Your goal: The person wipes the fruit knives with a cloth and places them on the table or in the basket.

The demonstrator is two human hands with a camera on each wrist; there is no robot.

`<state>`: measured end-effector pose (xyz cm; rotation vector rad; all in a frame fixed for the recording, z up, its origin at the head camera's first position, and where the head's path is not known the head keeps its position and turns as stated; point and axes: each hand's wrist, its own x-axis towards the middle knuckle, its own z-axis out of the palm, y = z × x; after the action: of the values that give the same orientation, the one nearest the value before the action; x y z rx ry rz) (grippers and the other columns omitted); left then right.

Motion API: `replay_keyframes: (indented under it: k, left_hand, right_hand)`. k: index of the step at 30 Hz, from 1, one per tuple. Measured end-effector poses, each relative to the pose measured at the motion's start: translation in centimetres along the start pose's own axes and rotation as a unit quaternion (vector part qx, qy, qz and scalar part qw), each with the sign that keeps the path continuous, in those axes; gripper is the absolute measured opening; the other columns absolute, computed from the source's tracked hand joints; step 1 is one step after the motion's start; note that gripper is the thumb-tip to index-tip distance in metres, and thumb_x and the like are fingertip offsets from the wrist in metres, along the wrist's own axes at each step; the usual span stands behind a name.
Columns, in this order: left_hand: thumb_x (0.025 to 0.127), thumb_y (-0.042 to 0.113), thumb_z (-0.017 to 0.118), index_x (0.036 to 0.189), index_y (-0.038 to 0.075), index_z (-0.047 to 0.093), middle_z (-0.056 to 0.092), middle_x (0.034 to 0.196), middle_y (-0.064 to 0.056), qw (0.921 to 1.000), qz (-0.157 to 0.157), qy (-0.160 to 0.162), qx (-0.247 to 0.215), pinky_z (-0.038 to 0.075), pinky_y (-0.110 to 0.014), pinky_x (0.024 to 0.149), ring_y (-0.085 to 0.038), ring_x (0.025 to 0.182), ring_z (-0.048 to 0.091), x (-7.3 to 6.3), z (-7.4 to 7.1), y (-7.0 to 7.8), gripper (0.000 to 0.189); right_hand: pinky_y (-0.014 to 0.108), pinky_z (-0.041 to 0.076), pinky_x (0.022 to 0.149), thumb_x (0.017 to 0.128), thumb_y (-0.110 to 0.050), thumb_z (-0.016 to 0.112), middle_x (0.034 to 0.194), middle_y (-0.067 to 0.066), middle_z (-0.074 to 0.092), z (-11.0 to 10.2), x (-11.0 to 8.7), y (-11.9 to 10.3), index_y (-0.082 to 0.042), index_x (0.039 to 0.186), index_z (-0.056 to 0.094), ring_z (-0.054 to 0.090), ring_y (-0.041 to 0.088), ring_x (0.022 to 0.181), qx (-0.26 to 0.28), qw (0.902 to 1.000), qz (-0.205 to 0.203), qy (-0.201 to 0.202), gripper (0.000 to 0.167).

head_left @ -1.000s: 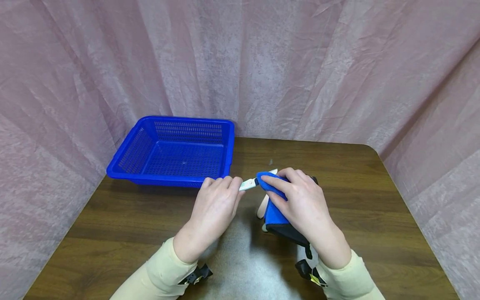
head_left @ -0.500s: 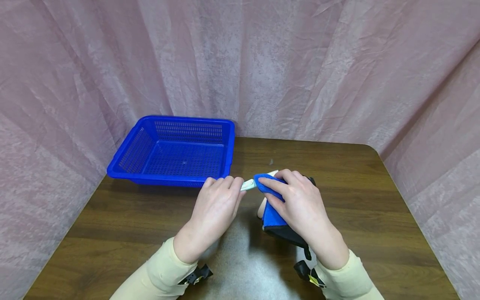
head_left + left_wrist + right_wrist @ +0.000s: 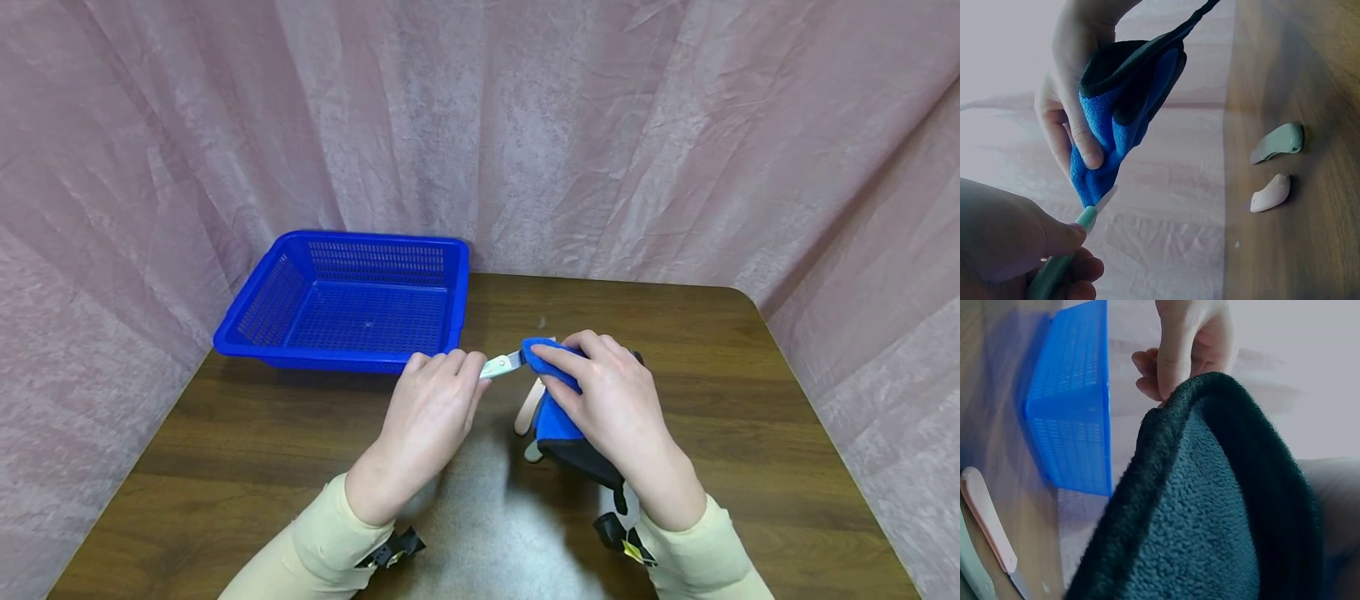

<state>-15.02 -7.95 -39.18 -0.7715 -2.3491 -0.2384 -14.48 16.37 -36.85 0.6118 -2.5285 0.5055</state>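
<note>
My left hand [image 3: 431, 404] grips a knife [image 3: 498, 367] by its light green handle, blade toward the right. My right hand [image 3: 611, 400] pinches a blue cloth [image 3: 557, 423] with a black border round the blade; the left wrist view shows a bit of blade [image 3: 1107, 197] between handle and cloth. The cloth's loose part hangs below the right hand. Beneath it on the table lie a pink-handled knife [image 3: 528, 408] and a green-handled knife [image 3: 533, 452], partly hidden by the cloth in the head view. The held blade's tip is hidden in the cloth.
A blue plastic basket [image 3: 337, 361] with slotted walls stands at the back left of the wooden table [image 3: 720, 400], just beyond my left hand. Pink curtains [image 3: 570, 142] hang behind and at the sides. A small pale speck [image 3: 542, 322] lies near the table's back.
My right hand with the cloth first slid left to the knife's handle, then back right along the blade, baring a little of it. The left hand has stayed almost still.
</note>
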Motion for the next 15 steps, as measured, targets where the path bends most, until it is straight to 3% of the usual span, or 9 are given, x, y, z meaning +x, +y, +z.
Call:
replay_keyframes:
  k: [15]
  left_hand:
    - [0.098,0.02,0.085,0.097,0.007,0.063,0.06,0.077,-0.004,1.0,-0.004,-0.001,-0.001,0.044,-0.04,0.065,-0.027,0.068,0.062,0.0,-0.1,0.0,0.025]
  right_hand:
    - [0.05,0.059,0.075,0.094,-0.021,0.09,0.115,0.008,0.075,-0.5,0.1,1.3,-0.023,0.131,0.083,0.069,0.031,0.098,-0.006,0.999,0.044,-0.006,0.038]
